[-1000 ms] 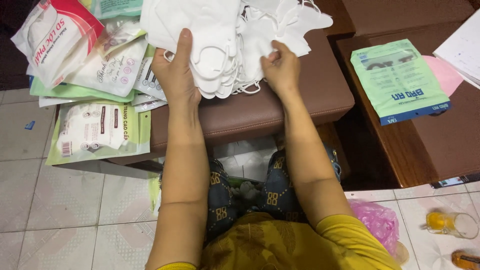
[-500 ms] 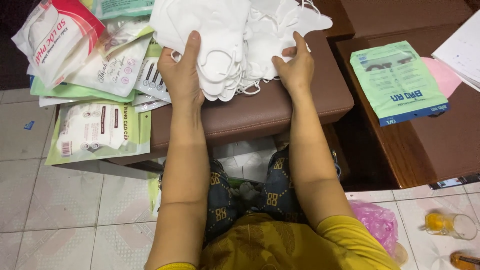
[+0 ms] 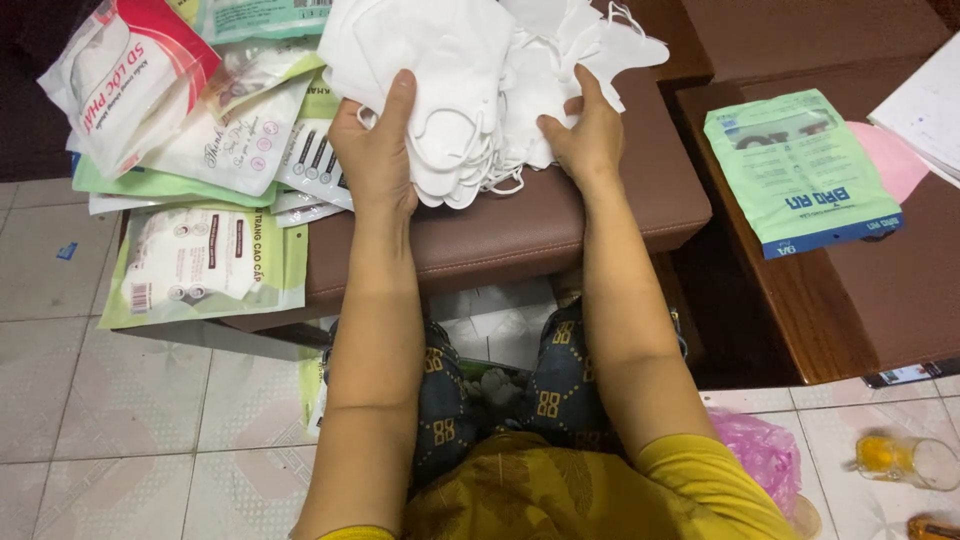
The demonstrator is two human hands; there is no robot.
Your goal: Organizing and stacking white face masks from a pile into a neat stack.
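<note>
While both hands press in from either side, the stack of white face masks (image 3: 470, 90) lies on the brown padded bench (image 3: 520, 225), directly ahead of the seated person. Left hand (image 3: 378, 160): thumb up over the near edge of the stack, fingers curled round its left side, grasping. Right hand (image 3: 585, 135): fingers spread against the stack's right side, also gripping it, ear loops hanging loose below between the two hands.

Judged step: squaring the loose masks into one even pile. The next move looks to call for steady pressure from both sides, with the trailing loops tucked in so none snag or slip out.

Packaging, by place:
- Far left, top: a white pouch with a red corner (image 3: 125, 85), tilted, resting on the others.
- Under it: white printed pouches (image 3: 225, 140) overlapping, on pale green flat ones.
- Left edge of the bench: a pale green packet with a clear window (image 3: 205, 265) showing white contents, overhanging toward the tiled floor (image 3: 120, 440).
- Right, on the wooden surface (image 3: 850, 310): a mint-green flat packet with a blue bottom band (image 3: 800, 170), lying askew; a pink sheet (image 3: 890, 160) tucked beside it.
- Lower right, floor: a pink plastic bag (image 3: 765, 450) and a small clear glass (image 3: 905, 460) with something yellow in it.
</note>
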